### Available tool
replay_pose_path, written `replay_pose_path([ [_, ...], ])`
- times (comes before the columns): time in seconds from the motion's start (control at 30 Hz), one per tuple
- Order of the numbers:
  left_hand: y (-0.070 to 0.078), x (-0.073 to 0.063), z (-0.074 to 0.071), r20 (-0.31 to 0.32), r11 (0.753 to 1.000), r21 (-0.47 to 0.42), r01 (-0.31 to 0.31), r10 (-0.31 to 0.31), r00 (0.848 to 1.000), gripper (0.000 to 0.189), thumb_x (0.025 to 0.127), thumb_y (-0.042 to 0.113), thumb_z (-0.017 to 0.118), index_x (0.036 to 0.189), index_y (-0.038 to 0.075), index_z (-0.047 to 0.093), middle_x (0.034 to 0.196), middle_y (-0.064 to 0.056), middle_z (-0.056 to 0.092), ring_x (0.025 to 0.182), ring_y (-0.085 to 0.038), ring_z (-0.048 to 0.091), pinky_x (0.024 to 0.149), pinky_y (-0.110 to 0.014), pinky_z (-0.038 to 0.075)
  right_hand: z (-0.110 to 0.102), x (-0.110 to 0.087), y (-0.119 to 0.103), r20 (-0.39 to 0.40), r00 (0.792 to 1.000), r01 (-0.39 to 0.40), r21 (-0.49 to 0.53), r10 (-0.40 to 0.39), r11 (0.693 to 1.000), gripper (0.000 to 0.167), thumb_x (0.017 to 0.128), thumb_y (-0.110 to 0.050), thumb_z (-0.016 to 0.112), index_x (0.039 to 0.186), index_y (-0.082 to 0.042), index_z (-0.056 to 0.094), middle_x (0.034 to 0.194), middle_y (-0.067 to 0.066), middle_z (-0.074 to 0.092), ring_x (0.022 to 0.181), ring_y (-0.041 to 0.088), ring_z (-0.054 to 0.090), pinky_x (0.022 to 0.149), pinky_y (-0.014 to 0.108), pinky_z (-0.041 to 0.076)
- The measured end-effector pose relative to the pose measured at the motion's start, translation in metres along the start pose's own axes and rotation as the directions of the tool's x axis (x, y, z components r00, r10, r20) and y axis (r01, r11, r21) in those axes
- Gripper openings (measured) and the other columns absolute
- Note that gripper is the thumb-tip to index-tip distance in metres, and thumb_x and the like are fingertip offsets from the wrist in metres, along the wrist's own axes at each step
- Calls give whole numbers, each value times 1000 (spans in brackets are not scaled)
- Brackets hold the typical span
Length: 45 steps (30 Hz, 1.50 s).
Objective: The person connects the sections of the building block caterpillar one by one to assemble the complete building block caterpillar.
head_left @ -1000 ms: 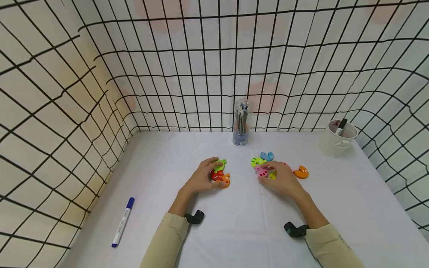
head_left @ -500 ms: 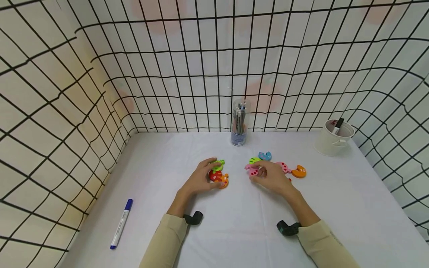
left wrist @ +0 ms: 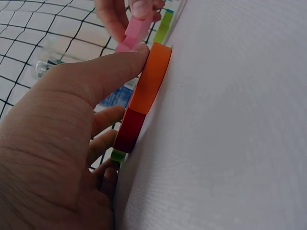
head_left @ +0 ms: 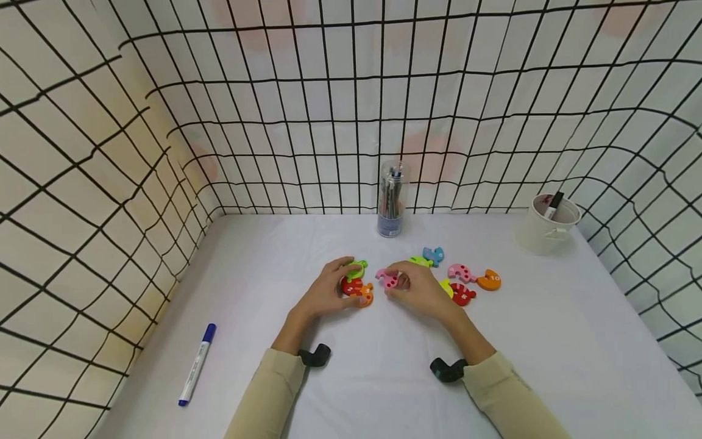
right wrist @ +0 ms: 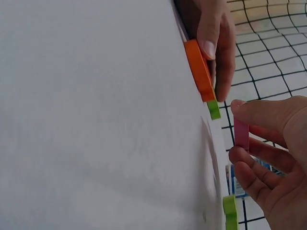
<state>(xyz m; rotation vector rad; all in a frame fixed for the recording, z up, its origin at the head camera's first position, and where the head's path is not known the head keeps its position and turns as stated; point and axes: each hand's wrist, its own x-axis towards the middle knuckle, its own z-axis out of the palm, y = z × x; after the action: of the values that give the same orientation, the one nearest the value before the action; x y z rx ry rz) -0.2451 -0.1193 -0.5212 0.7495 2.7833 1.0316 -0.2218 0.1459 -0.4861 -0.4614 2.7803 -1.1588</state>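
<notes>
In the head view my left hand (head_left: 323, 294) spans a joined cluster of flat animal-shaped number puzzle pieces: a green piece (head_left: 358, 270), a red piece (head_left: 350, 286) and an orange piece (head_left: 364, 297). The left wrist view has the thumb against the orange piece (left wrist: 152, 79), with fingers curled round the red and green side. My right hand (head_left: 421, 289) pinches a pink spotted puzzle piece (head_left: 387, 280) between thumb and fingertips, just right of that cluster. The right wrist view shows this pink piece (right wrist: 242, 134) on edge, apart from the cluster.
Right of my right hand lie loose pieces: lime (head_left: 421, 261), blue (head_left: 433, 256), pink (head_left: 461, 272), orange (head_left: 489, 280), red (head_left: 463, 294) and yellow (head_left: 446, 288). Behind stand a pen jar (head_left: 390, 207) and white bucket (head_left: 540, 231). A blue-capped marker (head_left: 197, 364) lies left.
My right hand has carried the pink piece leftward from the loose pieces toward the cluster, uncovering the yellow and red pieces. My left hand stays in place on its cluster.
</notes>
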Motion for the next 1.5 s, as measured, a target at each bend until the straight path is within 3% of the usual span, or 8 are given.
replay_pose_path([
  [0.2,1,2,-1,9,1000,-20,0,0,1000,72,83,43,80,148,23,56,165,-1,36,155,-27,29,123,-57,32,9,5,-5,43,999,20,-9,-20,1000,43,90,-23,81,131,-19,67,109,-3,68,92,16,59,77,31,53],
  [0.57,-2,1,0,6,1000,-25,-7,7,1000,73,83,43,81,148,24,56,165,-2,36,155,-26,30,123,-56,32,22,11,-9,88,995,42,-72,-36,996,43,93,-22,77,135,-21,66,131,-3,65,99,15,58,92,35,55],
  [0.9,-1,2,1,-9,999,-23,-22,22,1000,72,82,42,83,146,23,58,163,-3,39,154,-28,31,122,-57,33,23,13,-16,109,994,33,-158,-16,987,38,89,-23,81,126,-18,71,127,0,65,99,16,59,90,34,57],
  [1.13,0,3,2,-14,1000,-6,0,0,1000,75,86,49,77,151,22,51,165,-2,37,155,-26,30,123,-55,33,23,13,-13,114,993,47,-157,-29,986,39,90,-22,81,127,-18,70,135,1,64,109,18,62,98,39,57],
  [1.3,0,2,3,-7,998,36,43,-42,999,79,87,53,74,155,24,47,165,0,37,154,-25,31,124,-52,32,17,9,-11,125,992,30,-117,-16,993,44,90,-25,80,132,-21,66,136,-1,62,109,17,61,95,38,58],
  [1.5,2,4,3,-6,999,1,51,-51,999,77,87,50,74,154,22,48,164,2,38,155,-24,30,124,-52,33,-8,3,6,48,998,-39,-65,42,997,40,94,-25,75,132,-19,65,132,2,64,113,24,60,99,45,56],
])
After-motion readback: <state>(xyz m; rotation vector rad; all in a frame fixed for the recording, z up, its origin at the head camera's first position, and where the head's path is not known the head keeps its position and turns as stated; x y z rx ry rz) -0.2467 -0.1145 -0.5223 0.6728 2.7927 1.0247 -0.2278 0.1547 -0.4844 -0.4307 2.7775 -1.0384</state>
